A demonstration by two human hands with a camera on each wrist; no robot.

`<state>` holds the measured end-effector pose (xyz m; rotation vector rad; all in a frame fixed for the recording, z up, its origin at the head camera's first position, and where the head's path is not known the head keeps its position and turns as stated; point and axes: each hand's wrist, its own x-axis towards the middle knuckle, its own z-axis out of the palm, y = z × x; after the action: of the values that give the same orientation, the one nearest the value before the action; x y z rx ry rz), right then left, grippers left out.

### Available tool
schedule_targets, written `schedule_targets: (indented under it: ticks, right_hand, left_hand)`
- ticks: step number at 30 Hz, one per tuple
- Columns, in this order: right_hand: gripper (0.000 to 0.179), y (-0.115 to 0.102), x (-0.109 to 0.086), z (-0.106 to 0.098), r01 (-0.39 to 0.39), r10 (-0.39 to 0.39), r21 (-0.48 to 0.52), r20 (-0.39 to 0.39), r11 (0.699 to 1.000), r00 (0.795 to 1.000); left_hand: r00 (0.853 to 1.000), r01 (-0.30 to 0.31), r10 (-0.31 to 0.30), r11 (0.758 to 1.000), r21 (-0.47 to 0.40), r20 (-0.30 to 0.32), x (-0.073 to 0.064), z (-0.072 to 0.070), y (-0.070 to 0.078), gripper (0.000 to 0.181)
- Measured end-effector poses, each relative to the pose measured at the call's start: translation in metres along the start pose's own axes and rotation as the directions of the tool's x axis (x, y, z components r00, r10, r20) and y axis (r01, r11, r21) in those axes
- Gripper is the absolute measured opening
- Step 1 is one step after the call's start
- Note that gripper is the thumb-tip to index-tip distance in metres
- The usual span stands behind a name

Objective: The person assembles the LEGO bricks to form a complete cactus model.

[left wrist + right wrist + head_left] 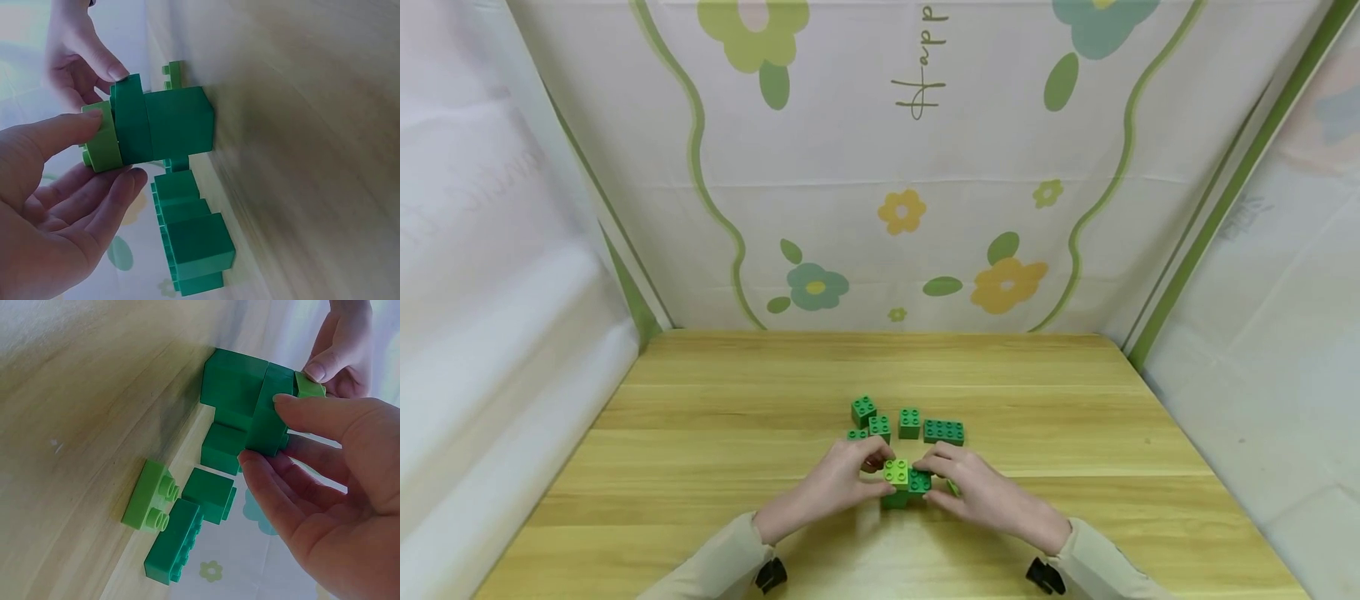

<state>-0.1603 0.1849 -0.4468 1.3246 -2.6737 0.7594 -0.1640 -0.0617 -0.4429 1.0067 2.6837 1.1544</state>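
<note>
In the middle of the table stands a small stack of toy building bricks. A tall dark green brick point(179, 125) forms its base, with a thinner dark green brick point(269, 412) on top that juts out to the right. On the left part of that thinner one is a light green brick point(897, 472), studs up. My left hand point(838, 479) pinches the light green brick between thumb and fingers. With thumb and fingertips, my right hand point(981, 490) grips the jutting end of the thinner dark green brick.
Behind the stack are several loose green bricks, including a cube-shaped one point(909, 423) and a long dark green brick point(943, 431). A low light green brick point(147, 495) lies beside my right hand. Printed cloth point(902, 150) hangs beyond the wooden table point(737, 400).
</note>
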Motion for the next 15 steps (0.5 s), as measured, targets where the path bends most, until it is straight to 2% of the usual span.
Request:
schedule_targets:
  ticks: [5,15]
  right_hand:
    - [0.034,0.0005,0.0002,0.0013,0.023,-0.023,0.001,-0.019,1.000,1.000]
    - [0.035,-0.0005,0.0001,0.0022,0.017,-0.017,-0.015,-0.027,1.000,0.999]
  left_hand:
    - [1.000,-0.001,0.001,1.000,-0.020,-0.009,-0.0009,0.0025,-0.0018,0.029]
    - [1.000,-0.001,0.001,0.999,-0.041,-0.022,-0.0010,0.0049,-0.0056,0.028]
